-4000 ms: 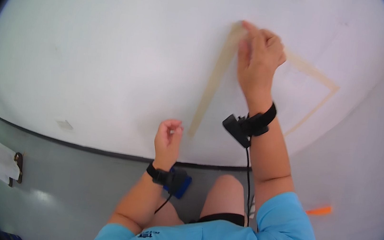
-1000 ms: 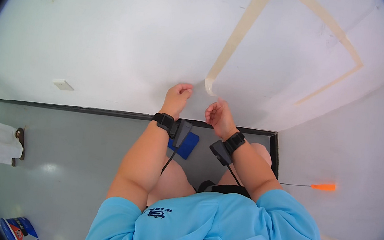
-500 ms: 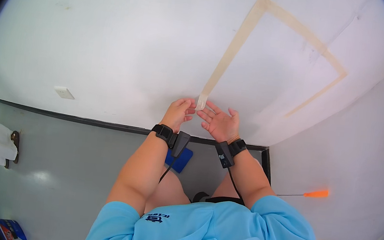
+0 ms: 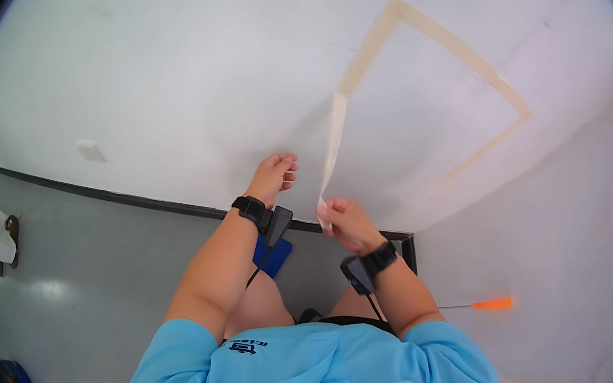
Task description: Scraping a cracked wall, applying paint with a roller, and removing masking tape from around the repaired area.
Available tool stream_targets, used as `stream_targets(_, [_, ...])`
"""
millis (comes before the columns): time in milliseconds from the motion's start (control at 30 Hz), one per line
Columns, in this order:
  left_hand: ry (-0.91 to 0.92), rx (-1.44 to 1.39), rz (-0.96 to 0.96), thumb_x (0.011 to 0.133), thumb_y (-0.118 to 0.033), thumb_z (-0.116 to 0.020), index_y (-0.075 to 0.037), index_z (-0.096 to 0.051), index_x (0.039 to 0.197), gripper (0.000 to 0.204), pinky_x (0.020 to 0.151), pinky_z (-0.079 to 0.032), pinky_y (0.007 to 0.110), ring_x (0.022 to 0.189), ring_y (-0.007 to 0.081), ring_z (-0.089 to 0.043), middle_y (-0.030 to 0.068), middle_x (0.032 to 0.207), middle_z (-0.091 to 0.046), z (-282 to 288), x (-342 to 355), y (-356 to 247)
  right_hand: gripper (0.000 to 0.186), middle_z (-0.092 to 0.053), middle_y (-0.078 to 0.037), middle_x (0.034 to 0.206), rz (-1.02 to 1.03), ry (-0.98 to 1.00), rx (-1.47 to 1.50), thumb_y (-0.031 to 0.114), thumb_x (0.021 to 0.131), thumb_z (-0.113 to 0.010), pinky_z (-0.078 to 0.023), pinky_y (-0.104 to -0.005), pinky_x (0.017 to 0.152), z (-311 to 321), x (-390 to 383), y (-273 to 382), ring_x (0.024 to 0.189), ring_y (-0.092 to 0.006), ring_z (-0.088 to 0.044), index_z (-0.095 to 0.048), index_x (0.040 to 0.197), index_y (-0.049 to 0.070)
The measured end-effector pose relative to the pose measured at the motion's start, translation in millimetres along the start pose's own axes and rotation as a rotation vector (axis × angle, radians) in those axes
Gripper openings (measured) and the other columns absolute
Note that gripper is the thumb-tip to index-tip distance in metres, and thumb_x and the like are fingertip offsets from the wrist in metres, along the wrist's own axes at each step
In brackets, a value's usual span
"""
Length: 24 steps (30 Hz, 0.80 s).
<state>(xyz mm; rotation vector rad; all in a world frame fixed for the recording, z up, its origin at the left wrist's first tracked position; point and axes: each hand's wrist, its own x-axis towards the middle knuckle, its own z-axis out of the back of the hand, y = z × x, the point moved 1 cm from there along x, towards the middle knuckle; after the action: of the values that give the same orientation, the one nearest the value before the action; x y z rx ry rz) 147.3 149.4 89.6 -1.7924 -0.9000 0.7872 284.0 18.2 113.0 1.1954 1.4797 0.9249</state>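
1. Drawn down since half a second ago: the right hand (image 4: 348, 223) has pulled a far longer length of tape off the wall, and the left hand (image 4: 272, 176) now stands apart from it.
2. One hand grips: the right thumb and fingers are pinched together on the loose tape, a short tail poking out below, just in front of the black skirting board (image 4: 107, 195).
3. The left fingers are loosely half curled, with nothing visible in them, above the skirting board.
4. I count three tape strips: the left strip (image 4: 370, 50), the top strip (image 4: 462, 46) and the right strip (image 4: 484, 148), all above the skirting board.
5. The left strip's long axis slants down-left, then bends where it leaves the wall; its peeled part points almost straight down at the skirting board.
6. Two black wrist straps, one per arm; one white wall plate (image 4: 91, 151) above the skirting board's left stretch.
7. One blue object (image 4: 273, 256) below the skirting board; one orange-handled tool (image 4: 493, 302) right of its corner.
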Motion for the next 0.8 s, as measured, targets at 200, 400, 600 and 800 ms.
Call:
stream_targets(200, [0.115, -0.135, -0.049, 0.086, -0.021, -0.044, -0.007, -0.052, 0.101, 0.022, 0.065, -0.042, 0.023, 0.076, 0.0096, -0.05, 0.0016, 0.088, -0.054, -19.6, -10.4, -19.6, 0.017, -0.047, 0.0, 0.06, -0.063, 0.202, 0.309, 0.017, 0.078, -0.06, -0.034, -0.0218, 0.05, -7.0, -73.0, -15.2, 0.055, -0.0086, -0.041, -0.05, 0.069, 0.007])
stream_targets(400, [0.361, -0.365, -0.158, 0.087, -0.021, -0.041, -0.005, -0.049, 0.105, 0.025, 0.071, -0.043, 0.027, 0.085, 0.0148, -0.052, 0.0051, 0.096, -0.054, -42.0, -38.5, -61.6, 0.01, -0.053, 0.0, 0.063, -0.056, -0.086, 0.017, 0.012, 0.076, -0.062, -0.038, -0.0197, 0.054, -17.6, -128.0, -19.1, 0.057, -0.0071, -0.046, -0.056, 0.073, 0.004])
stream_targets(600, [0.655, -0.566, -0.09, 0.089, -0.032, -0.032, -0.004, -0.043, 0.114, 0.039, 0.079, -0.041, 0.033, 0.098, 0.0215, -0.049, 0.0105, 0.108, -0.05, -57.4, -53.0, -76.0, 0.008, -0.055, 0.002, 0.067, 0.116, -0.507, -0.628, 0.009, 0.076, -0.06, -0.041, -0.0203, 0.055, -27.2, -182.7, 22.1, 0.062, -0.0046, -0.048, -0.06, 0.08, 0.002])
stream_targets(800, [0.778, -0.429, -0.003, 0.088, -0.031, -0.037, -0.004, -0.039, 0.119, 0.041, 0.086, -0.039, 0.036, 0.106, 0.0249, -0.046, 0.0141, 0.117, -0.046, -48.2, -42.9, -54.3, 0.014, -0.05, -0.014, 0.061, 0.232, -1.056, -1.347, 0.013, 0.075, -0.056, -0.039, -0.0322, 0.052, -2.6, -271.7, 102.7, 0.054, -0.0242, -0.047, -0.057, 0.077, 0.0])
